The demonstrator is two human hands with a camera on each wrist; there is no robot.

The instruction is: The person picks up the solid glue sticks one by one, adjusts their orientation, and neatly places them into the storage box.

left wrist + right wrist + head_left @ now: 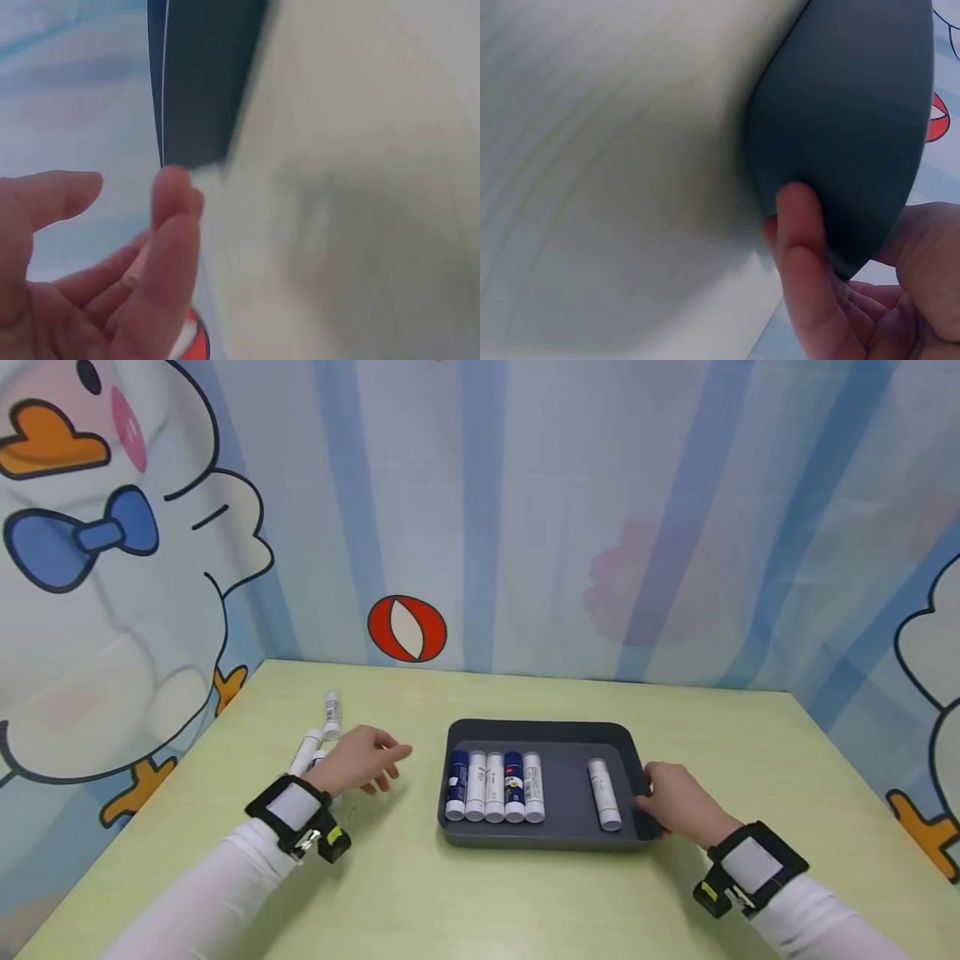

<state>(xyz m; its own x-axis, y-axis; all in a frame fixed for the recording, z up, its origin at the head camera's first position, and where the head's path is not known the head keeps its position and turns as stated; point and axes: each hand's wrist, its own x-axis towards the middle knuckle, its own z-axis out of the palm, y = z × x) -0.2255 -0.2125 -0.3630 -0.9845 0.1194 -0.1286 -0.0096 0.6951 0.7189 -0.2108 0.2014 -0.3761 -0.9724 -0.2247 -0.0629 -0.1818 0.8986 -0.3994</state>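
Observation:
A dark grey tray sits on the table in the head view. Toward its left side several glue sticks lie side by side in a row, some white and some with dark blue wrappers. One white glue stick lies apart near the tray's right end. My right hand grips the tray's right side, thumb over the rim and fingers along the outer wall. Between the tray and some loose glue sticks is my left hand, fingers relaxed and holding nothing; it partly hides those sticks.
Another white glue stick is farther back on the left of the pale yellow table. A cartoon-printed cloth backdrop rises along the table's back edge and both sides.

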